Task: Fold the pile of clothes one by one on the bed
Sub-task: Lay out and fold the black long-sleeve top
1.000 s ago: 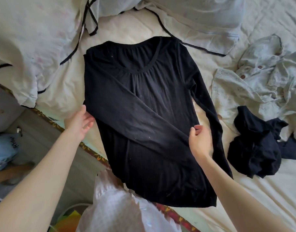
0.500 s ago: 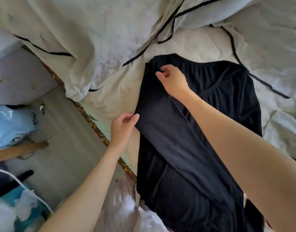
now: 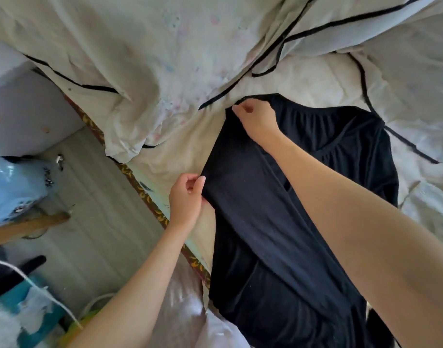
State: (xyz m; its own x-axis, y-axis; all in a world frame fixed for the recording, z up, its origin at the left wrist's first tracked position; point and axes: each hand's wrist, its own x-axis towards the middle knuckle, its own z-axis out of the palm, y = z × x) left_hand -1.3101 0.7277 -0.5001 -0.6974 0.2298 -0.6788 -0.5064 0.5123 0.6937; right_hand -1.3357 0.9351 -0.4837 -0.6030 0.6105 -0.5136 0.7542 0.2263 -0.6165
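Black top (image 3: 278, 222), one; two hands pinching: left hand (image 3: 186, 197), right hand (image 3: 256, 119).

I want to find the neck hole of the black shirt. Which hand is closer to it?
The right hand. It pinches the black shirt at the shoulder, just beside the neckline. The left hand pinches the shirt's side edge, farther from the neckline.
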